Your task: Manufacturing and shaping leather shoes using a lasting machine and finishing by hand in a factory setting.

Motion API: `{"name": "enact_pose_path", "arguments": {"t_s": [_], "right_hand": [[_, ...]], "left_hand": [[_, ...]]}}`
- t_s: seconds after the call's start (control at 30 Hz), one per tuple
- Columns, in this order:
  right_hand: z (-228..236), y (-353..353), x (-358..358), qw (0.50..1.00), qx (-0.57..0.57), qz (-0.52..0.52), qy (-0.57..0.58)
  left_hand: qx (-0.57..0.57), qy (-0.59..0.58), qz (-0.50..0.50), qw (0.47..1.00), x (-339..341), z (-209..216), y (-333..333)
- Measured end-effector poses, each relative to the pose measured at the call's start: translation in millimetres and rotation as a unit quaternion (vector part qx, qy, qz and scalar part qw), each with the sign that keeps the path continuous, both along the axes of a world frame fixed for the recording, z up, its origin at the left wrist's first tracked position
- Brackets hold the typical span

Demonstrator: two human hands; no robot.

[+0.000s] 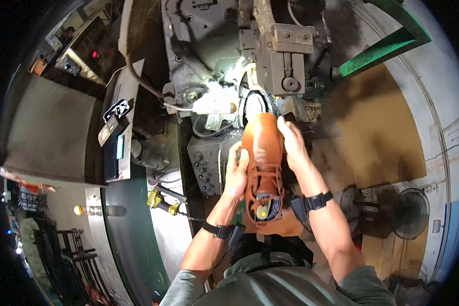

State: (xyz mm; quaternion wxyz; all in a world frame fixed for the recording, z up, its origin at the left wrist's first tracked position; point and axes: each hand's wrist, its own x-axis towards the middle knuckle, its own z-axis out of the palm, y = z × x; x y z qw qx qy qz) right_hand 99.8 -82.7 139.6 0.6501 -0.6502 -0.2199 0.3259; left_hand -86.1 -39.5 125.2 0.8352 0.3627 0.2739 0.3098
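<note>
Brown shoe point(262, 144) between the person's fingers point(290, 134)

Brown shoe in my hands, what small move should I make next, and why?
Perhaps ease the shoe slightly toward the machine: its toe points at the lit part there, and the left hand and right hand hold opposite sides. Whether it already touches is unclear.

Nothing reads clearly: a small pale plate point(312, 111) at the lower right of the grey machine point(284, 65) bears dark, blurred lettering.
</note>
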Motion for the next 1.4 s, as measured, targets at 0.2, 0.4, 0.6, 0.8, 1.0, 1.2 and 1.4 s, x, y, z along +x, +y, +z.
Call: {"name": "enact_pose_path", "arguments": {"t_s": [0.2,0.4,0.6,0.8,1.0,1.2,1.4], "right_hand": [[-25,3,-1,0.932,-0.079,-0.030,0.352],[-27,25,10,0.945,0.082,0.022,0.316],[-29,23,14,0.923,0.109,0.059,0.365],[-11,12,12,0.948,0.123,0.048,0.288],[-24,15,20,0.940,0.121,0.057,0.314],[-92,15,34,0.939,0.103,0.091,0.315],[-155,20,32,0.996,-0.021,0.018,-0.087]], "left_hand": [[-0.023,-0.023,0.044,0.998,46,-30,48],[0.001,-0.060,0.045,0.997,75,-68,78],[-0.101,-0.113,0.046,0.987,76,-52,75],[-0.071,-0.130,-0.011,0.989,71,-18,67],[-0.047,-0.103,0.010,0.994,71,0,64],[-0.114,-0.055,-0.011,0.992,68,-44,54],[-0.090,-0.028,0.123,0.988,80,-110,60]]}}
